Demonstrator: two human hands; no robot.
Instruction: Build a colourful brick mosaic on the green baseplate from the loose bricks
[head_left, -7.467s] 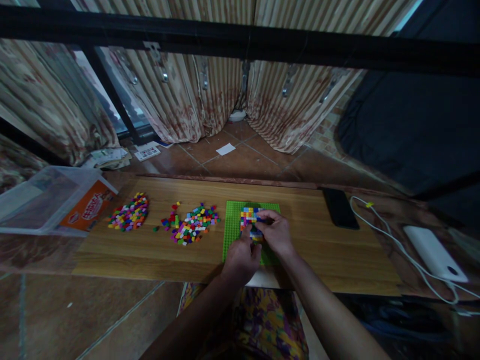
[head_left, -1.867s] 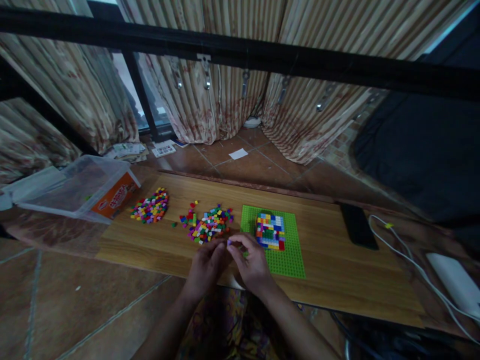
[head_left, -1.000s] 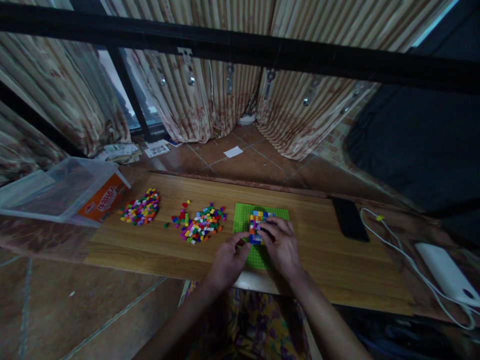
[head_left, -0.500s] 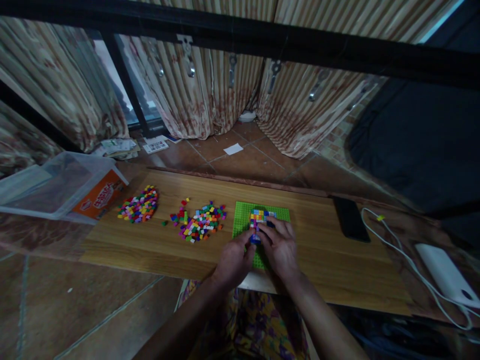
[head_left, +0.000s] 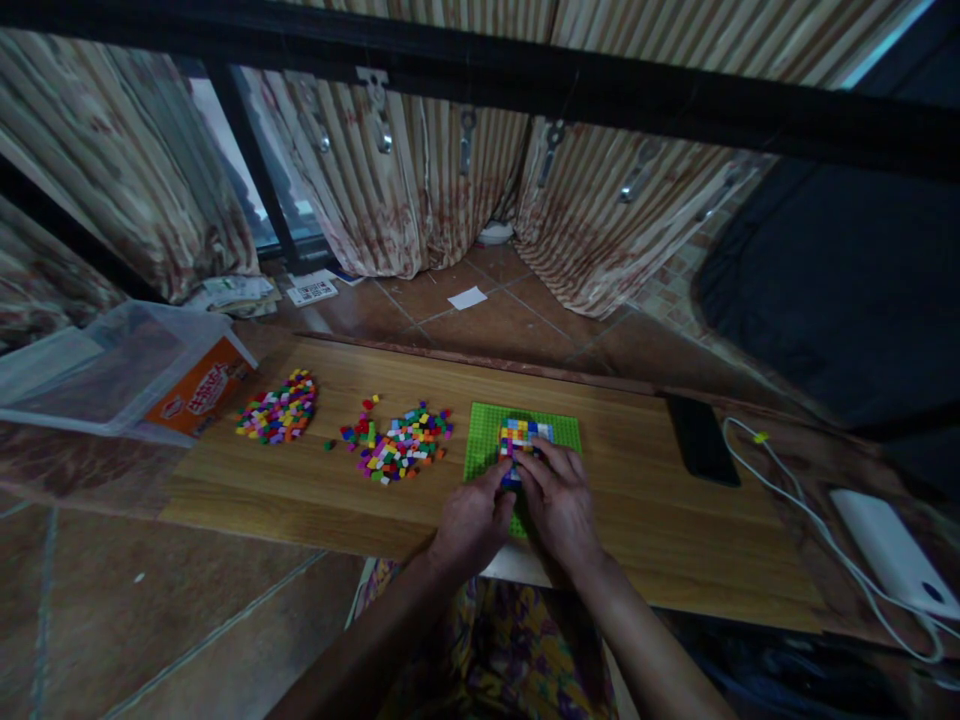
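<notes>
A patch of small multicoloured toy bricks (head_left: pixel 517 430) is set on a green studded baseplate (head_left: pixel 486 425) on the wooden board. At the patch's lower left edge, my left hand (head_left: pixel 474 520) has its fingers curled and pressed against the bricks. My right hand (head_left: pixel 561 490) reaches over the right side, its bent fingers closed on the bricks near the left fingertips. Blue and white bricks show between the two hands. The fingers partly cover the patch, so the single piece under them cannot be made out.
Loose bricks lie in one pile (head_left: pixel 405 440) left of the baseplate and another pile (head_left: pixel 281 410) farther left. A clear plastic bin (head_left: pixel 142 370) with an orange label stands at the far left. To the right are a black phone (head_left: pixel 701 440), a white cable (head_left: pixel 806 500) and a white power bank (head_left: pixel 892 550).
Both hands stay at the brick patch, with only a small shift of the fingers. Slightly more of the patch's upper right now shows beyond my right hand.
</notes>
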